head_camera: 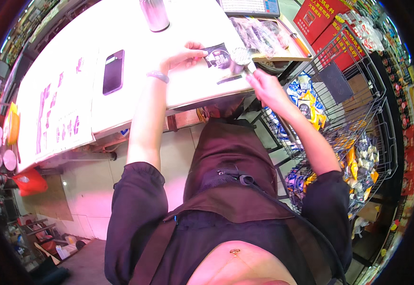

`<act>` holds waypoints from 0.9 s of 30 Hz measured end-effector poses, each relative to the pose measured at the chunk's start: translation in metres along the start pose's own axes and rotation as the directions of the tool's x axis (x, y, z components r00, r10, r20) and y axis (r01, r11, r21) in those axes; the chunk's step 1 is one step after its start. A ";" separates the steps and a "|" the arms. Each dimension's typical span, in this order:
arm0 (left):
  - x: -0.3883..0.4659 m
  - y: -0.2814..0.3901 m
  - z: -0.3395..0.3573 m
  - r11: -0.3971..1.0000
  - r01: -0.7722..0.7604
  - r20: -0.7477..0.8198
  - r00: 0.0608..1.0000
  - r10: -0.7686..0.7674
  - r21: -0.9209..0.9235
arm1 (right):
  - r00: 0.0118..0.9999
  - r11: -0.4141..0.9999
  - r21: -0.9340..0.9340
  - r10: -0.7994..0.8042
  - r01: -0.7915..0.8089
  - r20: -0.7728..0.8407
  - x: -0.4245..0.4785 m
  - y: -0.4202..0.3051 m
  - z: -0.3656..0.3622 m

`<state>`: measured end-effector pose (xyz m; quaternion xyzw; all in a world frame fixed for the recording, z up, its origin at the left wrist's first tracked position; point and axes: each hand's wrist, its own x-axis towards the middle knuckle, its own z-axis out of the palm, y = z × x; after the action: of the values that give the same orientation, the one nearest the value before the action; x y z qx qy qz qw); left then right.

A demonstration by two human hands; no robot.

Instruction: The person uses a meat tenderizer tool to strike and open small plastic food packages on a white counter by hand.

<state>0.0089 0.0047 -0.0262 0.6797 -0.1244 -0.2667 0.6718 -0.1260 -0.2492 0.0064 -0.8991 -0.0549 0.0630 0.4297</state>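
My left hand (189,55) pinches the left edge of a small black packet (219,57) with pale print, held over the white table. Close by on the right, my right hand (268,89) grips a handled tool (241,57) with a rounded, silvery head. Blur hides its exact kind. The head is beside the packet's right edge; whether they touch, I cannot tell. Below the packet, a thin dark strip (229,79) lies near the table's front edge.
On the white table (128,114) are a smartphone (113,72) and a metallic can-like cylinder (155,15). Printed sheets (59,107) cover its left part. Wire shopping carts (329,121) with bagged goods stand close on my right, near red cartons (338,42).
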 end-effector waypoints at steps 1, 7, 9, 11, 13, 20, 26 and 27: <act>-0.001 0.002 0.000 0.999 -0.002 0.023 1.000 0.001 0.035 | 0.996 0.995 0.080 0.053 -0.058 0.072 0.002 0.004 -0.002; -0.004 0.012 -0.001 0.978 -0.038 0.110 0.994 0.016 0.204 | 0.986 0.997 0.056 -0.035 0.045 -0.161 -0.004 -0.001 -0.002; -0.002 0.011 0.000 0.976 -0.038 0.111 0.994 0.015 0.216 | 0.999 0.985 -0.174 -0.020 0.015 -0.026 0.001 0.004 0.000; 0.000 0.013 -0.002 0.972 -0.036 0.116 0.993 0.010 0.231 | 0.990 0.979 -0.170 -0.123 0.110 -0.066 0.003 0.003 -0.008; -0.004 0.010 -0.005 0.972 -0.018 0.106 0.994 -0.007 0.235 | 0.994 0.995 -0.046 -0.094 0.091 -0.058 0.003 -0.021 -0.013; -0.007 0.017 0.002 0.965 -0.006 0.089 0.996 -0.017 0.261 | 0.994 0.986 -0.136 -0.099 0.092 -0.044 0.033 -0.012 -0.009; -0.005 0.016 0.005 0.956 -0.047 0.117 0.993 0.013 0.291 | 0.981 0.935 -0.314 -0.189 0.165 -0.050 0.047 -0.002 0.006; -0.005 0.015 0.003 0.954 -0.051 0.108 0.994 0.020 0.295 | 0.999 0.981 -0.185 -0.049 0.052 0.020 0.046 -0.012 0.004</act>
<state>0.0058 0.0037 -0.0105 0.7560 -0.2101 -0.2676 0.5592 -0.0821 -0.2312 0.0105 -0.9330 -0.0867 0.0536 0.3452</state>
